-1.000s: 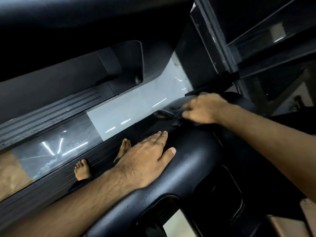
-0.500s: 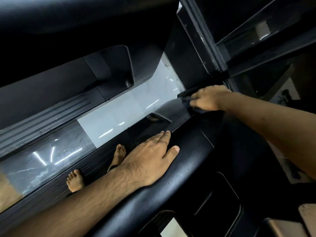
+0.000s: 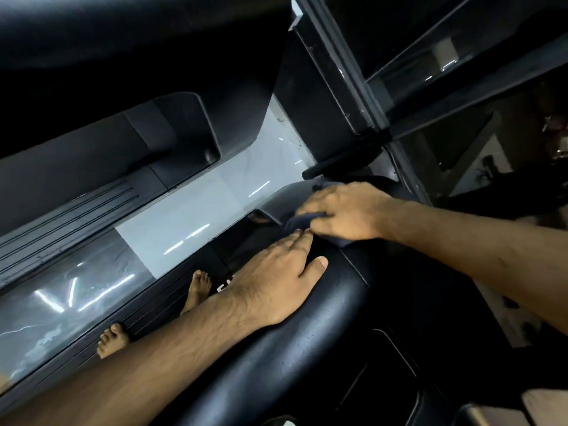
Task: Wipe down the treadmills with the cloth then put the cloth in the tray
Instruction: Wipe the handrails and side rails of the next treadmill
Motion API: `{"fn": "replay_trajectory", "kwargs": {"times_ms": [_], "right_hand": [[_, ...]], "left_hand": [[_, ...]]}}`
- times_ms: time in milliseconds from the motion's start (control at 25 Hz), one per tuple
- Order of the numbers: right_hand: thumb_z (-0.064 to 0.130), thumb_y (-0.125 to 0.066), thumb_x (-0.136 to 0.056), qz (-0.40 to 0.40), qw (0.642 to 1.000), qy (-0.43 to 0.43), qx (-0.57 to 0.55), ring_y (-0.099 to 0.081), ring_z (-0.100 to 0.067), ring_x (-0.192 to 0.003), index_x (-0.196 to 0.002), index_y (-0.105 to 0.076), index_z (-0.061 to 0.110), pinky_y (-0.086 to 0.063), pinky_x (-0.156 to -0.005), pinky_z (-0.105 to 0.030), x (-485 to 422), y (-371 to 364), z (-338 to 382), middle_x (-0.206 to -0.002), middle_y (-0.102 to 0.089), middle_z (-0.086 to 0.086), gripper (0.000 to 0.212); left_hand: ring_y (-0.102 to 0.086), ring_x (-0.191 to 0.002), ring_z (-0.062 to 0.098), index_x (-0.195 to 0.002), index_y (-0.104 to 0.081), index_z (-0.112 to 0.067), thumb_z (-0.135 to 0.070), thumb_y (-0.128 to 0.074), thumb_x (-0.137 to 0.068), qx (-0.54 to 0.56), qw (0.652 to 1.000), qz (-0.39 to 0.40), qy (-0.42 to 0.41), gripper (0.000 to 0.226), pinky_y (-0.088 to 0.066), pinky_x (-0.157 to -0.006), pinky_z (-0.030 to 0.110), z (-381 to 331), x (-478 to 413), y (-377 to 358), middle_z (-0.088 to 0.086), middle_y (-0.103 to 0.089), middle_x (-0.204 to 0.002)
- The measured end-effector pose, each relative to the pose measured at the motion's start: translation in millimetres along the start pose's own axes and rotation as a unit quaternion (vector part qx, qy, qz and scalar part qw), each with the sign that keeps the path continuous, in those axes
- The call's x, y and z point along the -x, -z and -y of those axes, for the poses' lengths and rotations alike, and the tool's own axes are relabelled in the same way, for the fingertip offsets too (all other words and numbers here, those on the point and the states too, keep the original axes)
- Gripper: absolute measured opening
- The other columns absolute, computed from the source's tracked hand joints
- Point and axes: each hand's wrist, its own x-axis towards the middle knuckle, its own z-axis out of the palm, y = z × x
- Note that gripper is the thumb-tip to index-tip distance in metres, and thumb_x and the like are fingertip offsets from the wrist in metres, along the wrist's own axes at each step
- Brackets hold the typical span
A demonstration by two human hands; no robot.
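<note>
Under the right grip, the cloth bunches against the treadmill.

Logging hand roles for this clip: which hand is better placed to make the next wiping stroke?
Right. The right hand holds the cloth against the treadmill; the left hand lies flat on the padded rail, holding nothing.
</note>
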Motion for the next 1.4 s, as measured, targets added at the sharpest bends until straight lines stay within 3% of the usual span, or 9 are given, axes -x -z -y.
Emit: {"fn": "replay_trajectory", "kwargs": {"times_ms": [120, 280, 440, 600, 760, 880, 1000, 1160, 1400], "right_hand": [[0.056, -0.037, -0.088, -0.046, 0.986, -0.157, 0.017, -0.052, -0.029, -0.129, -0.131, -0.057, 0.038, -0.043, -0.102, -0.042, -11, 16, -44, -0.140, -0.057, -0.002, 0.051], [0.063, -0.024, -0.073, -0.013, 0.999, -0.045, 0.024, -0.049, -0.022, -0.133, -0.135, -0.053, 0.043, -0.043, -0.106, -0.043, -6, -2, -34, -0.144, -0.054, 0.008, 0.072], [0.064, -0.038, -0.082, -0.044, 0.984, -0.172, -0.027, -0.050, -0.030, -0.132, -0.137, -0.052, 0.042, -0.042, -0.106, -0.042, -5, 17, -71, -0.145, -0.053, -0.002, 0.061], [0.073, -0.030, -0.057, -0.016, 0.990, -0.139, -0.032, -0.049, -0.026, -0.130, -0.131, -0.054, 0.042, -0.043, -0.103, -0.044, -11, 6, -57, -0.140, -0.053, 0.003, 0.083], [0.046, -0.060, -0.084, -0.088, 0.944, -0.280, -0.149, -0.056, -0.035, -0.121, -0.130, -0.054, 0.028, -0.048, -0.096, -0.042, -6, 12, -74, -0.132, -0.059, -0.009, 0.050], [0.031, -0.061, -0.085, -0.196, 0.937, -0.278, -0.075, -0.059, -0.038, -0.113, -0.126, -0.056, 0.029, -0.052, -0.090, -0.046, 17, 7, -35, -0.122, -0.061, -0.009, 0.041], [0.028, -0.060, -0.084, -0.277, 0.913, -0.267, -0.135, -0.062, -0.037, -0.108, -0.123, -0.057, 0.030, -0.049, -0.084, -0.042, 61, 5, 1, -0.118, -0.061, -0.007, 0.039], [0.028, -0.058, -0.078, -0.292, 0.883, -0.271, -0.246, -0.063, -0.034, -0.105, -0.120, -0.056, 0.037, -0.051, -0.083, -0.041, 130, -20, 51, -0.116, -0.064, -0.003, 0.042], [0.030, -0.056, -0.078, -0.328, 0.835, -0.280, -0.341, -0.063, -0.026, -0.106, -0.120, -0.058, 0.039, -0.046, -0.079, -0.036, 230, -70, 116, -0.115, -0.067, 0.004, 0.043]], "left_hand": [[-0.006, -0.148, 0.003, -0.156, -0.009, -0.019, -0.049, -0.024, -0.103, 0.010, 1.000, 0.005, -0.009, 0.063, 0.003, -0.107, 0.011, -5, -9, -2, -0.006, -0.007, -0.163], [-0.007, -0.148, 0.003, -0.156, -0.009, -0.018, -0.049, -0.025, -0.102, 0.013, 1.000, 0.005, -0.014, 0.064, 0.001, -0.110, 0.012, -3, -20, -5, -0.005, -0.008, -0.163], [-0.007, -0.148, 0.002, -0.156, -0.009, -0.018, -0.050, -0.025, -0.102, 0.015, 1.000, 0.019, -0.017, 0.065, -0.003, -0.116, 0.017, -6, -28, -8, -0.005, -0.008, -0.163], [-0.010, -0.148, 0.003, -0.156, -0.012, -0.019, -0.052, -0.026, -0.102, 0.012, 1.000, 0.018, -0.015, 0.065, -0.007, -0.118, 0.020, -6, -38, -7, -0.004, -0.012, -0.163], [-0.018, -0.147, 0.006, -0.155, -0.019, -0.021, -0.048, -0.030, -0.102, -0.014, 0.999, 0.025, -0.017, 0.060, -0.012, -0.119, 0.022, -13, -29, 9, -0.007, -0.019, -0.161], [-0.022, -0.146, 0.007, -0.154, -0.023, -0.021, -0.044, -0.034, -0.103, -0.037, 0.999, 0.022, -0.024, 0.057, -0.013, -0.115, 0.020, -19, -9, 25, -0.008, -0.023, -0.160], [-0.028, -0.144, 0.010, -0.152, -0.028, -0.024, -0.043, -0.038, -0.101, -0.075, 0.996, -0.005, -0.039, 0.055, -0.020, -0.117, 0.024, -30, 23, 40, -0.010, -0.028, -0.158], [-0.040, -0.138, 0.015, -0.147, -0.038, -0.028, -0.045, -0.041, -0.098, -0.127, 0.989, -0.029, -0.067, 0.052, -0.033, -0.113, 0.035, -48, 66, 49, -0.010, -0.041, -0.152], [-0.045, -0.133, 0.017, -0.147, -0.038, -0.028, -0.043, -0.041, -0.099, -0.254, 0.959, 0.011, -0.121, 0.050, -0.037, -0.107, 0.031, -91, 134, 30, -0.005, -0.047, -0.147]]}}
